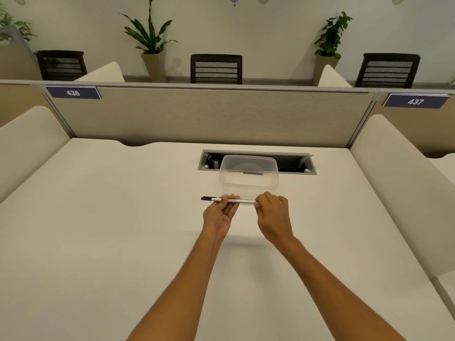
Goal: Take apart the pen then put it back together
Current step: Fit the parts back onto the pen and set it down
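Pen orientation: the slim white plastic pen with a black cap (230, 200) lies nearly horizontal at the centre of the frame, long axis running left to right, capped black end pointing toward the left of the frame. It is held in the air above the smooth off-white desk surface (98, 230), just in front of the container.

Grip state: the left hand (218, 215) pinches the barrel near its middle between thumb and fingertips, palm turned up. The right hand (272, 215) has its fingers curled around the right end of the barrel (that end is hidden inside the fingers). Both forearms enter from the lower edge of the frame.

Nearby items: a clear, thin-walled rectangular plastic container with rounded corners (248, 185) stands just above the pen in the frame; a thin dark rod-shaped part (253, 173) lies inside it. Behind the container, a grey metal-framed cable slot (256, 163) is recessed in the desk.

Boundaries: a beige fabric partition panel (209, 116) closes the far edge; rounded cream side dividers (398, 173) flank the desk. Bare desk surface extends to the left, right and bottom of the frame.
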